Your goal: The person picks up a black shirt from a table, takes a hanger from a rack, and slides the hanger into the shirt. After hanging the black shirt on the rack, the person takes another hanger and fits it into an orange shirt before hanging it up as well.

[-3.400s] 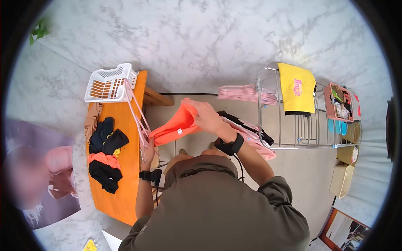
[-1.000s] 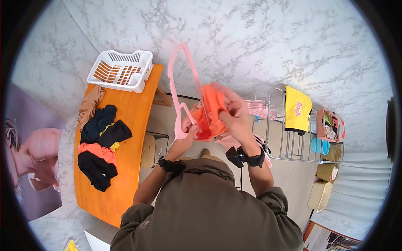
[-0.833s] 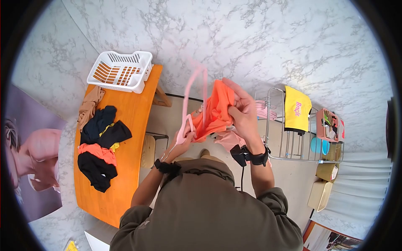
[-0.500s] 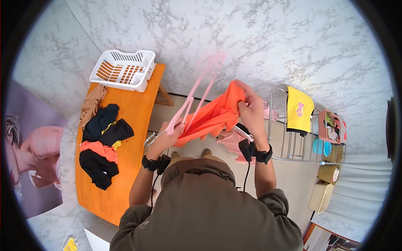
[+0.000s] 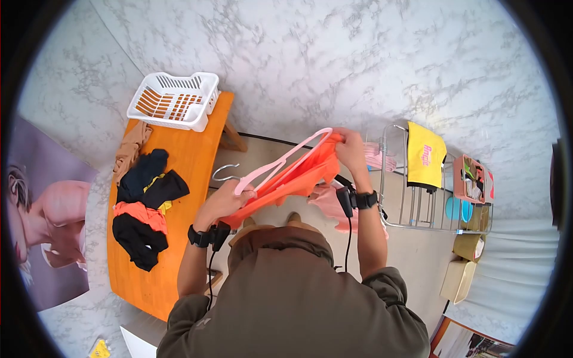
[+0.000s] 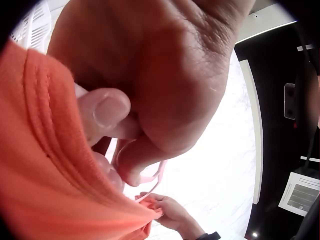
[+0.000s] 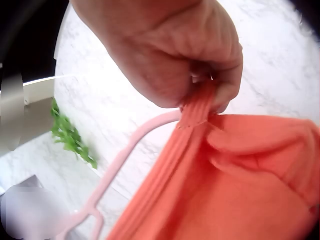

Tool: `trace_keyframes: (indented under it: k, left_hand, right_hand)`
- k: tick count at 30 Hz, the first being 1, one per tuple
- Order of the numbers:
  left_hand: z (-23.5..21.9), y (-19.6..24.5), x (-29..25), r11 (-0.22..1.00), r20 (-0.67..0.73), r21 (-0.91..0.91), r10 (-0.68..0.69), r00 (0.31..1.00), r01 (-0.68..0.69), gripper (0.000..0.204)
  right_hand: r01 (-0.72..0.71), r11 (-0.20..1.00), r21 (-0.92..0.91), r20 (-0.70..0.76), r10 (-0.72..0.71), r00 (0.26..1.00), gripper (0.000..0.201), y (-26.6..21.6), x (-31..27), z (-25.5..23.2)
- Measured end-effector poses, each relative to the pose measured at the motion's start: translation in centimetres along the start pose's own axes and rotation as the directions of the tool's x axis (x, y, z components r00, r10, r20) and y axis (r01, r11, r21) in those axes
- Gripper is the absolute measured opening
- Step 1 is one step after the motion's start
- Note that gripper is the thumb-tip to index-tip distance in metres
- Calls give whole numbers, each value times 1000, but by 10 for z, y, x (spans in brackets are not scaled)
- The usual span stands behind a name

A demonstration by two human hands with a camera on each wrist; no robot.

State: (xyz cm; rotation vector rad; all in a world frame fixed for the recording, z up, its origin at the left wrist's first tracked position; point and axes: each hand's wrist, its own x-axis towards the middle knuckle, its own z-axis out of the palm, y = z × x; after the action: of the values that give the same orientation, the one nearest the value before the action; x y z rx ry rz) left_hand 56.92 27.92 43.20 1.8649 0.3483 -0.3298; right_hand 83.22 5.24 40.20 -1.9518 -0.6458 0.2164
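A pink hanger (image 5: 268, 170) slants across the middle of the head view, its metal hook pointing left. My left hand (image 5: 219, 203) grips it near the hook end; fingers and thumb curl close to the orange hem in the left wrist view. An orange garment (image 5: 292, 186) stretches between both hands, along and below the hanger. My right hand (image 5: 351, 156) pinches the garment's stitched edge at the hanger's far tip. In the right wrist view, the pink hanger arm (image 7: 120, 155) runs up behind that edge (image 7: 197, 107), its end hidden under the cloth and fingers.
An orange-topped table (image 5: 185, 238) at left bears a white basket (image 5: 200, 110) and a pile of dark, coral and yellow clothes (image 5: 143, 206). On the right stands a metal rack (image 5: 412, 224) with a yellow cloth (image 5: 425, 152), pink hangers (image 5: 379, 158) and a pink basket (image 5: 471, 194).
The hanger has swung down and rightward, from upright to slanting along the garment, its far tip now at the right hand. The garment is pulled wider; the left hand has moved left.
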Motion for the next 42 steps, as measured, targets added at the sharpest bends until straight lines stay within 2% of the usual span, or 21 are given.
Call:
trace_keyframes:
  k: [1,3,4,6,8,9,11,14,19,21,22,24,28,30,32,33,34,35,36,38,42]
  left_hand:
    - [1,-4,2,998,-31,62,22,999,-20,19]
    - [7,-13,4,991,-42,125,52,998,-46,18]
    - [11,-15,5,983,-43,178,55,998,-47,20]
    - [15,-10,8,971,-34,232,59,998,-50,23]
    - [14,2,4,928,23,352,-139,990,122,31]
    - [14,-4,5,927,27,354,-141,990,122,31]
    - [11,-25,7,939,-12,314,-142,990,139,31]
    - [12,-27,2,897,29,429,-133,991,108,30]
    - [17,-18,-3,905,61,421,-101,993,66,28]
    - [20,-23,4,900,46,432,-78,996,51,27]
    - [22,-24,8,901,39,433,-39,998,19,27]
    - [23,-22,12,900,34,436,0,999,-15,27]
    - [20,-1,12,923,-13,377,-81,997,80,25]
    - [18,5,8,931,-15,351,-102,995,101,24]
    - [14,4,4,973,-32,212,-83,996,88,21]
    - [14,4,3,973,-31,212,-85,996,90,21]
    - [14,3,0,945,-110,323,-17,994,52,18]
    - [14,2,-1,902,-179,432,60,982,24,16]
    - [15,2,-3,901,-178,432,61,982,23,16]
    - [16,0,-6,894,-232,443,192,954,-72,13]
    - [17,3,-10,914,-221,392,203,954,-103,15]
  right_hand:
    - [-10,1000,-2,-2,10,1000,41,14,1,5]
    - [30,988,-152,43,-23,999,38,37,1,14]
    - [26,987,-159,32,-21,999,38,38,0,16]
    - [22,969,-248,123,9,992,34,38,-5,25]
    - [49,938,-344,159,6,987,33,38,-14,28]
    - [93,897,-432,201,-5,980,33,35,-16,29]
    - [96,901,-424,215,-3,977,32,26,-20,28]
    - [125,900,-418,231,-27,973,32,29,-18,30]
    - [140,873,-466,308,12,951,32,16,-27,45]
    - [313,893,-324,409,-166,897,32,11,-31,51]
    - [312,893,-324,410,-165,897,32,7,-33,56]
    - [392,881,-266,524,-209,826,34,-1,-38,66]
    - [382,918,-102,483,-290,826,31,-6,-48,89]
    - [273,957,-97,580,-169,797,29,-14,-53,90]
    - [297,955,-29,573,-227,787,28,-32,-59,82]
    - [325,945,37,560,-289,777,27,-39,-61,79]
    - [323,946,37,559,-288,777,27,-42,-63,78]
    - [452,887,89,486,-435,758,23,-45,-65,77]
    - [575,808,127,402,-572,715,20,-47,-66,76]
    - [606,784,132,380,-605,699,15,-52,-71,77]
    - [652,756,58,408,-614,676,11,-60,-71,70]
